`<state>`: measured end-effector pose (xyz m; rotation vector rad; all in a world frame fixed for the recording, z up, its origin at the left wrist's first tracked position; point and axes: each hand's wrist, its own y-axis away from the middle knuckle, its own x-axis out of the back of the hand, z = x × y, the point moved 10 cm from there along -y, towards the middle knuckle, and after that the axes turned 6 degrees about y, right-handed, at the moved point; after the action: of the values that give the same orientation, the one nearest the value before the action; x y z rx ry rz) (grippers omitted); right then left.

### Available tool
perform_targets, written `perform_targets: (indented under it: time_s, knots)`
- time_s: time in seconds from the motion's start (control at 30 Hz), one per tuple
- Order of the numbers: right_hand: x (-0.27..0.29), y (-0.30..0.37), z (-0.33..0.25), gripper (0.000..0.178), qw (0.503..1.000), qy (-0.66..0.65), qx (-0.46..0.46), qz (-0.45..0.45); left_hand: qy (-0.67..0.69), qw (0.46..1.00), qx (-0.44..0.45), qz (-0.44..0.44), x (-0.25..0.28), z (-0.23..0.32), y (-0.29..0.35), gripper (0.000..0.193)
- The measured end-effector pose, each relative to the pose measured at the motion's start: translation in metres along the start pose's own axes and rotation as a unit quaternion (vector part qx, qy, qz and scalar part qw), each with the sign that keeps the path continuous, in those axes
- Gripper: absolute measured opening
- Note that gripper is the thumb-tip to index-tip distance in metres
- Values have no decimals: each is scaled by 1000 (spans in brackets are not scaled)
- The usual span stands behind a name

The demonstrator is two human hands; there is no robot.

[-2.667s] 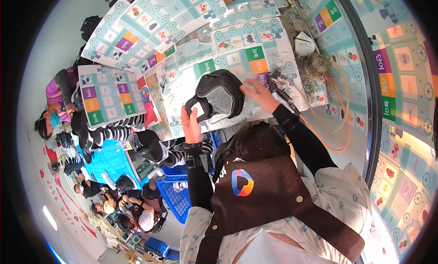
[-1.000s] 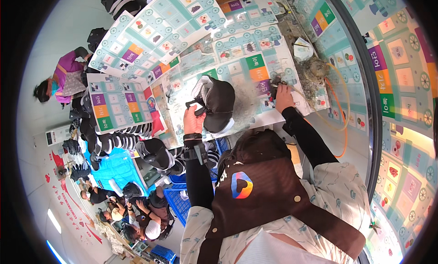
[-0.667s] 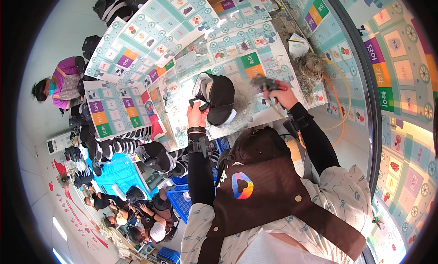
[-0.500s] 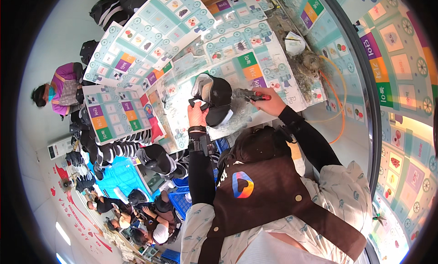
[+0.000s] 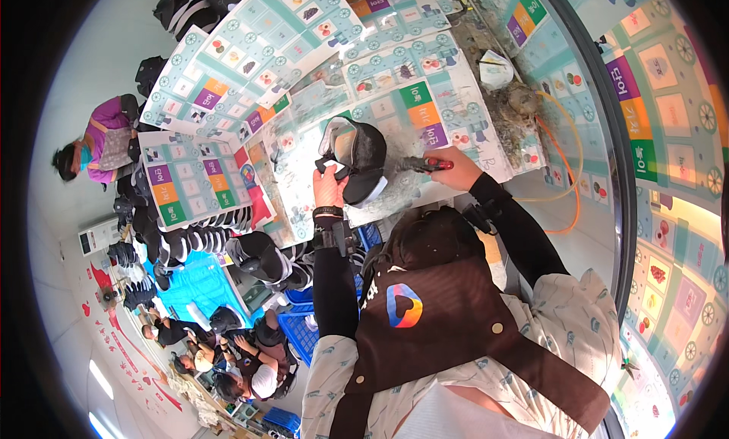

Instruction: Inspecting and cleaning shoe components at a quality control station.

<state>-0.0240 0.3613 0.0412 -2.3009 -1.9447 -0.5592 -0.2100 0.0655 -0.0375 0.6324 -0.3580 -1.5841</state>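
Observation:
My left hand (image 5: pixel 329 188) grips a black cap (image 5: pixel 367 152) by its lower left edge, with the pale inner lining turned up. Small grey specks show on the cap's dark cloth. In my right hand (image 5: pixel 460 172) is a brush-like tool (image 5: pixel 416 165) with a red and black handle and a grey, blurred head. That head points left toward the cap, with a small gap between them. Under both hands lies a worktable (image 5: pixel 414 200) covered with printed sheets and scattered grey fluff.
Cardboard-like printed panels (image 5: pixel 250 52) stand along the table's far left. Stacked dark caps (image 5: pixel 262 258) and blue baskets (image 5: pixel 298 334) are at my left. Beyond the table's right end hang orange and yellow hoses (image 5: pixel 575 200). Other people (image 5: pixel 250 363) sit farther left.
The tool in my right hand has drawn slightly right, away from the cap. The cap has tilted a little in my left hand, which stays in nearly the same place.

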Motion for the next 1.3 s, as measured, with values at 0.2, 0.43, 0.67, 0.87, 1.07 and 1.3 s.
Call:
perform_targets:
  time_s: [0.2, 0.43, 0.67, 0.87, 1.07, 1.3]
  knots:
    - [12, 5, 16, 23, 997, -47, -12, 59, -12, 1000, 20, -16, -1, 0, 1, 18]
    - [40, 8, 6, 24, 989, 52, 59, 122, -103, 991, -6, -81, -6, 19, -5, 29]
    - [37, 10, -20, 26, 993, 78, 87, 12, -147, 982, 5, -121, -15, 30, -5, 32]
    - [33, 6, -10, 30, 992, 77, 86, -46, -165, 966, -19, -196, -7, 32, -19, 36]
    - [56, 7, -11, 27, 989, 103, 109, 14, -261, 931, -86, -242, -15, 55, -26, 36]
    - [51, 9, -42, 23, 990, 63, 118, -53, -452, 833, -218, -232, -41, 86, -21, 22]
